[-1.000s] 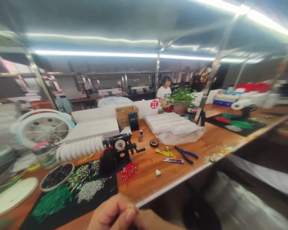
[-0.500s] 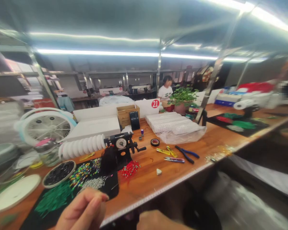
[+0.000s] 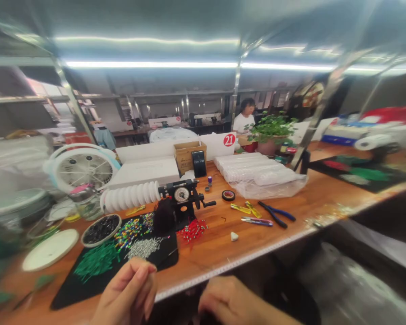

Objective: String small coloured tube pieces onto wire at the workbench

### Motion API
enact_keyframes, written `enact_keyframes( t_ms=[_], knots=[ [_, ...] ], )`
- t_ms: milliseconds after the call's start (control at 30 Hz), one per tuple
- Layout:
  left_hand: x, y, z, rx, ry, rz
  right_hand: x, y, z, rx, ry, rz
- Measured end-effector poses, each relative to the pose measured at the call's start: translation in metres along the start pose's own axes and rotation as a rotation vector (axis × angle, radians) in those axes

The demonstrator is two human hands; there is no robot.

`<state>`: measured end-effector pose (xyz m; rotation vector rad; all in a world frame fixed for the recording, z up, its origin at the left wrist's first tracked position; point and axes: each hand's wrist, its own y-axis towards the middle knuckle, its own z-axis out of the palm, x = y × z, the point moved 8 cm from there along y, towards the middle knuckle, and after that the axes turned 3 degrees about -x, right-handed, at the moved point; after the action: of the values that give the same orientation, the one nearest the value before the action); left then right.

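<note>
My left hand (image 3: 130, 289) is closed, thumb and forefinger pressed together, in front of the black mat (image 3: 62, 293). Anything in that pinch is too small to make out. Past the table's front edge, my right hand (image 3: 228, 298) is curled, its fingertips turned down and hidden. Nearest to the left hand on the mat lie silver-grey small pieces (image 3: 144, 247) and green strips (image 3: 96, 259). Behind them are multicoloured beads (image 3: 128, 232) and a bowl of black pieces (image 3: 101, 229). Red pieces with pale tips (image 3: 193, 230) are heaped on the wood.
A hand-cranked counter device (image 3: 182, 195) with a white ribbed roll (image 3: 130, 197) stands behind the mat. Pliers (image 3: 275, 214), snips (image 3: 256, 221), black tape (image 3: 228, 195) and wrapped white rolls (image 3: 250, 169) lie rightward. A fan (image 3: 84, 169) stands left. One person (image 3: 244, 118) sits beyond.
The view has turned left, so the table things sit further right in the picture. More of my right hand and forearm shows. My left hand keeps its pinch.
</note>
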<state>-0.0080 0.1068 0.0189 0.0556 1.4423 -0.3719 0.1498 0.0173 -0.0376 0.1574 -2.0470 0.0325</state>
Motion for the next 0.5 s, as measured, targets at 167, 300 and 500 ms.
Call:
enact_keyframes(
  t_ms=[167, 300, 500],
  knots=[
    [-0.005, 0.004, -0.020, -0.054, 0.357, -0.021, -0.026, 0.011, -0.056, -0.455, -0.465, 0.091],
    [0.023, 0.002, -0.033, -0.068, 0.433, -0.113, -0.040, 0.024, -0.065, -0.475, -0.711, 0.107],
    [0.036, -0.003, -0.027, -0.053, 0.465, -0.163, -0.033, 0.007, -0.105, -0.566, -0.545, 0.039]
  ],
)
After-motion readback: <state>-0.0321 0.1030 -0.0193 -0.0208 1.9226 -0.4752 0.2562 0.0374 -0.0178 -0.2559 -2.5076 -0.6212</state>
